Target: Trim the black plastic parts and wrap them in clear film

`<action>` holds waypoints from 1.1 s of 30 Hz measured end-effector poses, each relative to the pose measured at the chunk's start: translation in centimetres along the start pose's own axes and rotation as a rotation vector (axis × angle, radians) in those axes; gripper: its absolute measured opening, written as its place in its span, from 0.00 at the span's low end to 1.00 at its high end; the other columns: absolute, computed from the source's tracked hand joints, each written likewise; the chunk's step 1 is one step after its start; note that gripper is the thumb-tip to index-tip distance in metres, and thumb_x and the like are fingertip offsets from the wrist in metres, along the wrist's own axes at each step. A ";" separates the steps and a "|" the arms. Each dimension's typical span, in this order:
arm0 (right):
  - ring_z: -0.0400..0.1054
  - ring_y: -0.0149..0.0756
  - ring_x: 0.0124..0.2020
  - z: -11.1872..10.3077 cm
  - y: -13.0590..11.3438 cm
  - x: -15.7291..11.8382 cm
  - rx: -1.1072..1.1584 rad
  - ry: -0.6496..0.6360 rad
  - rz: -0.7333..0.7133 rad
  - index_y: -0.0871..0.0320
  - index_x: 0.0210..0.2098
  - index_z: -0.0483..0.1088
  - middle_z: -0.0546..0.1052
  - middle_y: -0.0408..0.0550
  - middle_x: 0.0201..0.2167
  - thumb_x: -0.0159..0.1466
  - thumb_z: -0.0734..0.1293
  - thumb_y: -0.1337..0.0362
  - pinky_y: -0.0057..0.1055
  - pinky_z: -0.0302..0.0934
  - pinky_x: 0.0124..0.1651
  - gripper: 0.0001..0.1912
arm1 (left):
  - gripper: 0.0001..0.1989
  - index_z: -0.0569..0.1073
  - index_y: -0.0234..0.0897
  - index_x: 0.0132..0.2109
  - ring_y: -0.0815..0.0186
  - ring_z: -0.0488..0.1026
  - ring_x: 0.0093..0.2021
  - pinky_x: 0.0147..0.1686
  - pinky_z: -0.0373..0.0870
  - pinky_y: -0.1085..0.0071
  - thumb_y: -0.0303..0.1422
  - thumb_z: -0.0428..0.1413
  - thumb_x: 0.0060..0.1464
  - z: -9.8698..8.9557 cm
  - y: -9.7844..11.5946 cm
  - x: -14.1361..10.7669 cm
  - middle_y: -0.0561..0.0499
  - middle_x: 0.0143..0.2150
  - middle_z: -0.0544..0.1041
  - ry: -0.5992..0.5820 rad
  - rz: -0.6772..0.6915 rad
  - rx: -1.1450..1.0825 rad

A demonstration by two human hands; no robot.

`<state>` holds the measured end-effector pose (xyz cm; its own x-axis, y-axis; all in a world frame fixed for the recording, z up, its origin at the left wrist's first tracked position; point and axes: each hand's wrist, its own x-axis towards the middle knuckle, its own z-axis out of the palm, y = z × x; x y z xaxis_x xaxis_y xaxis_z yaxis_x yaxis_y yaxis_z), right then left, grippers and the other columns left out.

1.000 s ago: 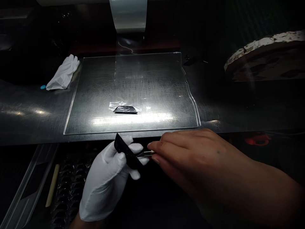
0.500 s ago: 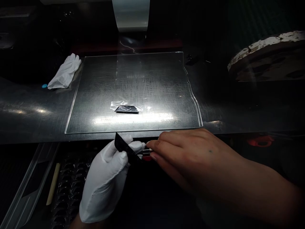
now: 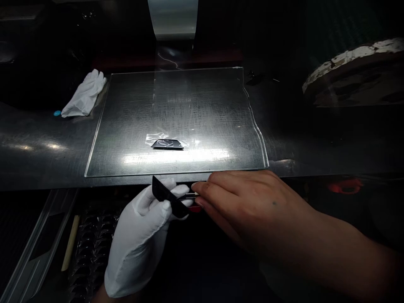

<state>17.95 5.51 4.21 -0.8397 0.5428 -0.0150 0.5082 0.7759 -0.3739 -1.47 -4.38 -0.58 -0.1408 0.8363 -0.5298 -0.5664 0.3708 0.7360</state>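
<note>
My left hand (image 3: 137,242), in a white glove, pinches a flat black trapezoid piece (image 3: 168,198) just in front of the bench edge. The piece is tilted, its upper end pointing up and left. My bare right hand (image 3: 243,202) is closed around a slim metal blade tool (image 3: 190,195), most of which the fingers hide. Its tip meets the far edge of the black piece; whether it touches is hard to tell. A second black piece (image 3: 167,144), with clear film on it, lies on the glass plate (image 3: 202,105).
A spare white glove (image 3: 84,94) and a blue dot (image 3: 57,113) lie left of the glass. Below left are a tray of dark curved parts (image 3: 90,256), a wooden stick (image 3: 70,243) and a metal rail (image 3: 41,248). A red-handled item (image 3: 345,185) sits lower right.
The black piece has turned slightly in my gloved fingers. The blade tool and my right fingertips have shifted a little up and left along its edge.
</note>
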 end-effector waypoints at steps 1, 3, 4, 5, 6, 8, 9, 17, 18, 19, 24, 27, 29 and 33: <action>0.73 0.37 0.32 -0.1 0.0 0.0 -0.008 -0.022 0.003 0.58 0.40 0.77 0.79 0.48 0.35 0.70 0.66 0.73 0.34 0.69 0.39 0.08 | 0.13 0.79 0.43 0.56 0.66 0.82 0.51 0.53 0.78 0.76 0.32 0.61 0.65 0.0 0.0 0.0 0.50 0.50 0.85 0.002 0.003 -0.006; 0.73 0.37 0.32 -0.1 -0.1 0.0 -0.024 -0.033 0.004 0.58 0.41 0.77 0.79 0.48 0.35 0.70 0.66 0.73 0.33 0.68 0.37 0.08 | 0.13 0.80 0.43 0.55 0.66 0.82 0.50 0.52 0.78 0.77 0.31 0.61 0.65 0.0 0.0 -0.1 0.50 0.50 0.85 0.006 0.001 -0.011; 0.73 0.37 0.32 -0.1 -0.1 -0.1 -0.031 -0.023 0.005 0.58 0.41 0.77 0.79 0.48 0.35 0.70 0.66 0.73 0.33 0.67 0.37 0.08 | 0.13 0.80 0.43 0.55 0.67 0.82 0.50 0.52 0.77 0.78 0.31 0.61 0.65 0.0 0.1 -0.1 0.50 0.50 0.85 0.008 0.001 -0.011; 0.73 0.37 0.32 0.1 -0.2 -0.2 -0.035 -0.009 0.004 0.58 0.42 0.77 0.79 0.48 0.35 0.70 0.65 0.72 0.33 0.67 0.37 0.08 | 0.13 0.80 0.43 0.55 0.67 0.82 0.50 0.52 0.77 0.78 0.31 0.62 0.65 0.0 0.1 -0.2 0.50 0.50 0.85 0.008 0.000 -0.012; 0.73 0.38 0.33 0.2 -0.2 -0.2 -0.038 0.005 0.002 0.58 0.43 0.77 0.79 0.48 0.35 0.70 0.65 0.72 0.33 0.67 0.37 0.08 | 0.13 0.80 0.43 0.55 0.67 0.82 0.50 0.52 0.77 0.78 0.31 0.62 0.64 0.1 0.1 -0.2 0.50 0.50 0.85 0.009 -0.003 -0.012; 0.73 0.38 0.33 0.5 -0.1 -0.4 -0.044 0.030 -0.001 0.58 0.46 0.76 0.80 0.49 0.36 0.71 0.65 0.71 0.33 0.67 0.37 0.08 | 0.13 0.80 0.43 0.54 0.66 0.82 0.49 0.51 0.78 0.77 0.32 0.62 0.64 0.2 0.2 -0.2 0.50 0.49 0.85 0.011 -0.005 -0.007; 0.74 0.38 0.33 0.6 -0.1 -0.4 -0.046 0.041 0.001 0.58 0.46 0.76 0.80 0.49 0.36 0.71 0.65 0.71 0.32 0.67 0.37 0.09 | 0.13 0.80 0.43 0.54 0.65 0.82 0.49 0.50 0.79 0.76 0.32 0.62 0.64 0.3 0.3 -0.2 0.50 0.49 0.85 0.009 0.001 -0.001; 0.74 0.37 0.32 0.3 0.0 -0.6 0.041 0.058 0.013 0.57 0.48 0.77 0.80 0.49 0.38 0.77 0.60 0.64 0.34 0.68 0.38 0.13 | 0.12 0.81 0.39 0.54 0.61 0.82 0.50 0.48 0.81 0.73 0.33 0.61 0.65 0.7 0.4 0.0 0.47 0.52 0.84 0.007 0.026 0.018; 0.74 0.37 0.32 0.2 0.1 -0.6 0.057 0.049 0.018 0.57 0.47 0.77 0.80 0.48 0.37 0.77 0.59 0.63 0.34 0.68 0.38 0.14 | 0.11 0.81 0.39 0.53 0.62 0.82 0.50 0.49 0.80 0.74 0.32 0.60 0.65 0.6 0.3 0.1 0.48 0.51 0.84 0.006 0.038 0.000; 0.74 0.37 0.32 0.2 0.1 -0.7 0.066 0.043 0.023 0.57 0.45 0.77 0.80 0.48 0.36 0.78 0.58 0.62 0.34 0.68 0.38 0.16 | 0.11 0.81 0.39 0.53 0.63 0.82 0.50 0.50 0.80 0.75 0.31 0.60 0.66 0.5 0.2 0.2 0.48 0.50 0.85 -0.001 0.051 -0.019; 0.74 0.37 0.32 0.1 0.3 -0.9 0.060 0.012 0.025 0.57 0.45 0.77 0.80 0.48 0.36 0.78 0.59 0.62 0.34 0.68 0.39 0.15 | 0.11 0.82 0.42 0.53 0.64 0.84 0.50 0.55 0.79 0.73 0.30 0.58 0.68 0.0 0.0 0.3 0.50 0.48 0.87 -0.015 0.089 -0.106; 0.74 0.36 0.32 0.2 0.2 -0.9 0.059 -0.004 0.009 0.57 0.46 0.78 0.80 0.48 0.36 0.77 0.59 0.62 0.34 0.67 0.39 0.15 | 0.10 0.82 0.42 0.53 0.63 0.84 0.48 0.53 0.80 0.72 0.30 0.59 0.67 0.0 0.1 0.3 0.51 0.47 0.87 -0.001 0.073 -0.122; 0.74 0.36 0.31 0.2 0.2 -0.8 0.056 -0.011 -0.002 0.57 0.47 0.78 0.80 0.48 0.36 0.77 0.60 0.63 0.33 0.67 0.38 0.14 | 0.10 0.82 0.41 0.52 0.62 0.85 0.47 0.52 0.81 0.72 0.31 0.59 0.67 0.1 0.2 0.3 0.51 0.46 0.87 0.003 0.070 -0.123; 0.72 0.35 0.30 0.1 0.3 -0.8 0.045 -0.038 -0.014 0.57 0.47 0.77 0.80 0.48 0.35 0.75 0.62 0.65 0.32 0.64 0.35 0.12 | 0.10 0.82 0.40 0.51 0.63 0.85 0.46 0.51 0.81 0.74 0.28 0.59 0.66 0.3 0.3 0.4 0.50 0.45 0.87 0.007 0.070 -0.109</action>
<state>18.77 5.26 4.05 -0.8538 0.5188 -0.0441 0.4880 0.7676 -0.4155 -1.46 -3.84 -0.45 -0.1886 0.8555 -0.4822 -0.6401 0.2653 0.7210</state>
